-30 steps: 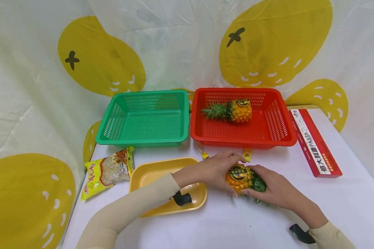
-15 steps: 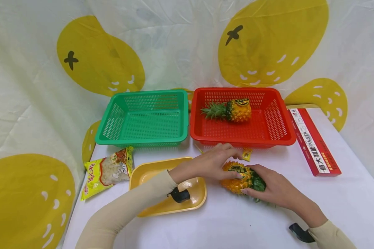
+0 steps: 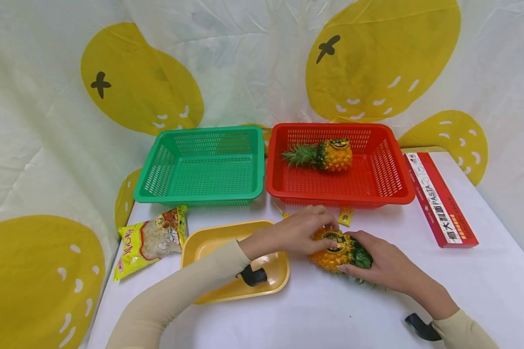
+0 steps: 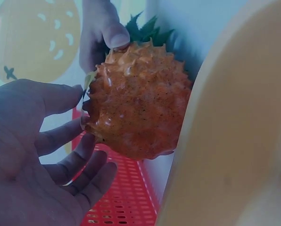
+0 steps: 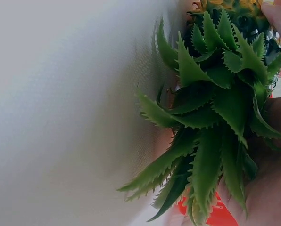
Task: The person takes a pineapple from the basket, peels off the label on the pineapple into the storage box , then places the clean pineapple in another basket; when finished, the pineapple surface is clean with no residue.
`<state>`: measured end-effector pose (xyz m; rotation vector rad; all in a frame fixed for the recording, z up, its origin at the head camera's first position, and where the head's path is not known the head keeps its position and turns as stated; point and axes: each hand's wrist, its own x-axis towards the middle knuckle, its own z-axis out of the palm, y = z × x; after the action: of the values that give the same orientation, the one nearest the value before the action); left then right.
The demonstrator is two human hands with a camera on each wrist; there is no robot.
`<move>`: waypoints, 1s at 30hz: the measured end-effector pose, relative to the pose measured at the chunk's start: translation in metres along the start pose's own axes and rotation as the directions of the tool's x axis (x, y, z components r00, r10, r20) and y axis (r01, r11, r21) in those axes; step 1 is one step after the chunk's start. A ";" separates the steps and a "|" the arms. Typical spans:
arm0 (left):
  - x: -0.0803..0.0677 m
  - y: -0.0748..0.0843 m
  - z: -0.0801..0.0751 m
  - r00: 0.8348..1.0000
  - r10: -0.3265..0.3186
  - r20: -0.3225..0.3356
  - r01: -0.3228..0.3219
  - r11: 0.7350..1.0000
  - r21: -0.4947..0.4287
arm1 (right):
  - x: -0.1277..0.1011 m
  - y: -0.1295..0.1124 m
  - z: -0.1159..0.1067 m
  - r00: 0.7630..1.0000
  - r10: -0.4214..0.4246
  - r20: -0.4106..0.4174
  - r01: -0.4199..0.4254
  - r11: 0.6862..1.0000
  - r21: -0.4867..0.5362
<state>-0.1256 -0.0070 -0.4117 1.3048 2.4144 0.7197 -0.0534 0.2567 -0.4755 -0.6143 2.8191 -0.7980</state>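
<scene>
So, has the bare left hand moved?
Yes. Since a second ago, the left hand shifted its thumb toward the red plastic basket, over the round black sticker on the spiky orange pineapple.

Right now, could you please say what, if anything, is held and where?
The nearer pineapple: right hand grips its crown end, left hand touches its label.

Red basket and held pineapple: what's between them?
In the head view, a small yellow packet lies between the red basket and the held pineapple; the left hand's fingers also reach into that gap.
</scene>
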 end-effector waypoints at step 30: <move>0.002 -0.001 0.002 0.991 0.088 -0.098 -0.096 0.992 -0.086 | -0.001 -0.002 0.001 1.000 0.004 -0.006 -0.004 1.000 0.002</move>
<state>-0.1269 -0.0051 -0.4139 1.3828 2.3760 0.9246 -0.0520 0.2552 -0.4750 -0.6065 2.8237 -0.8036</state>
